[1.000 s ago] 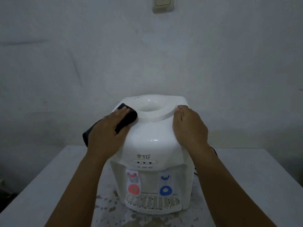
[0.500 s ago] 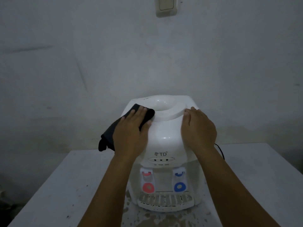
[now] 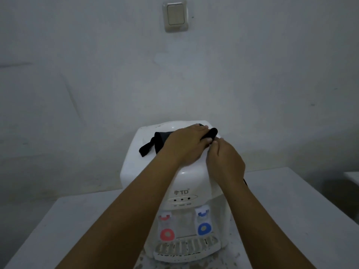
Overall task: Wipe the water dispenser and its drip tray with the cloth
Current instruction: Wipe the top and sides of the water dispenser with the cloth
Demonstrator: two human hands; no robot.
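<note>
- Where the white plastic water dispenser (image 3: 147, 171) stands on the pale grey tabletop (image 3: 68, 220), its top is covered at the centre by a black cloth (image 3: 161, 140), which is spread across the raised top ring.
- The cloth is pressed flat by the left hand (image 3: 186, 144), fingers extended toward 1 o'clock; nothing is curled round the fabric by this hand.
- A rolled end of the cloth is seen just past the left fingertips, at the dispenser's 1 o'clock corner, and a loose strip is draped toward the 9 o'clock edge of the top.
- The right hand (image 3: 225, 162) is held against the dispenser's 3 o'clock shoulder, its fingers bent and brought up to the cloth's near edge; whether the fabric is pinched cannot be told.
- The slotted white drip tray (image 3: 186, 249) is seated at the base, at 6 o'clock, below a red tap (image 3: 167, 233) and a blue tap (image 3: 204, 228).
- Speckled marks are seen on the tabletop around the tray.
- Bare tabletop is left at 9 o'clock and at 3 o'clock of the dispenser, out to the table's side edges.
- A dark cord (image 3: 245, 181) is glimpsed behind the right wrist.
- A pale wall switch (image 3: 175, 15) is mounted on the wall at 12 o'clock.
</note>
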